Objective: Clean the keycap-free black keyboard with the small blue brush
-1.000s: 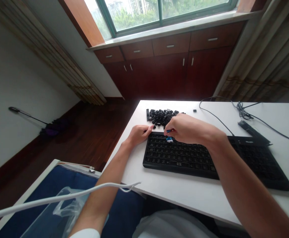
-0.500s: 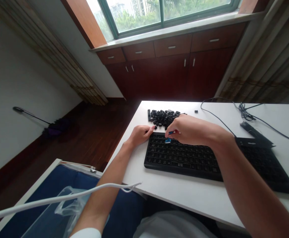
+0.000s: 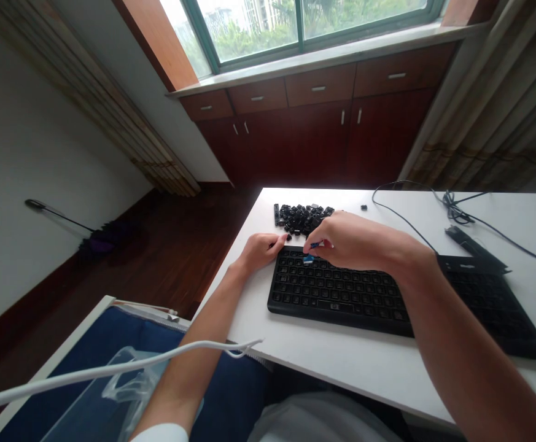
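Observation:
A black keyboard [image 3: 336, 316] with its keycaps off lies on the white table. My right hand [image 3: 341, 239] is closed around a small blue brush [image 3: 309, 259] with a pale edge that looks like bristles. The brush head is over the top rows of the keyboard's left part; my fingers hide most of its handle. At the top left corner, my left hand [image 3: 262, 248] is curled, with thumb and fingers against the keyboard's edge. Just behind the keyboard sits a pile of loose black keycaps [image 3: 302, 216], partly hidden by my right hand.
One loose keycap [image 3: 364, 207] lies apart from the pile. A black cable [image 3: 456, 212] is bundled at the back right, near a flat black strip [image 3: 474, 248]. A white cord [image 3: 111, 368] crosses the lower left, over a clear plastic bag [image 3: 129, 387].
My right hand has moved the blue brush slightly to the left and a little away from me along the top rows. My left hand has stayed in place.

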A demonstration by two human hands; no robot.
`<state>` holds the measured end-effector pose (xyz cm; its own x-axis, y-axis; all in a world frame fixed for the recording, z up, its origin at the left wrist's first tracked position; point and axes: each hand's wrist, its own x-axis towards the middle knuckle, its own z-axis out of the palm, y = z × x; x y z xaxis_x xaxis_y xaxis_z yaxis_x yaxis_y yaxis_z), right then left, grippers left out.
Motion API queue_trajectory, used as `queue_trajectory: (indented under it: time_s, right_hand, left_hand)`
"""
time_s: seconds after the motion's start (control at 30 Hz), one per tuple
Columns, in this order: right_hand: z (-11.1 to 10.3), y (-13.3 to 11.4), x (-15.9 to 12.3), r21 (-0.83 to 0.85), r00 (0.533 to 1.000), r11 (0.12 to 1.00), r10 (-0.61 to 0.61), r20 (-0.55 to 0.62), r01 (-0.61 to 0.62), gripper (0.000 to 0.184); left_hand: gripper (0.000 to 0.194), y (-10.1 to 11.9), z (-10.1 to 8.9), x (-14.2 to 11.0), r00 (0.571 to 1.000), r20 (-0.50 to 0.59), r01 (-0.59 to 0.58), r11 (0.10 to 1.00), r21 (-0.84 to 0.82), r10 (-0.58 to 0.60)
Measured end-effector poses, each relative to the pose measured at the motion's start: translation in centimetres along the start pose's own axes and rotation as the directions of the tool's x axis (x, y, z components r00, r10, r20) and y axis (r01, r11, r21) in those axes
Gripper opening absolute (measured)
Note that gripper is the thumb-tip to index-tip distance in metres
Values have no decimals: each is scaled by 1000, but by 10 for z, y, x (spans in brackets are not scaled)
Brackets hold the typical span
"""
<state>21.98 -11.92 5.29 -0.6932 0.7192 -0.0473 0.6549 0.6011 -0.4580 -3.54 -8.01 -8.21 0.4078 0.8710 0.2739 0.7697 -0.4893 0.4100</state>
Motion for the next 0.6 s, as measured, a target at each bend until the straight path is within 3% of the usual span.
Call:
queue_trajectory:
  time_s: [0.13, 0.33, 0.6]
  right_hand:
    - [10, 6, 6, 61, 999, 997, -43, 13, 42, 29]
    - [6, -3, 6, 60, 981, 985, -154, -114, 162, 28]
    - [10, -4, 9, 19, 998, 998, -56, 2, 56, 27]
  left_hand:
    - [52, 0, 1, 0, 1000, -4, 0, 1000, -2, 0]
    - [50, -2, -1, 0, 999, 33, -17, 1000, 14, 16]
    - [52, -1, 0, 0, 1000, 19, -6, 1000, 17, 5]
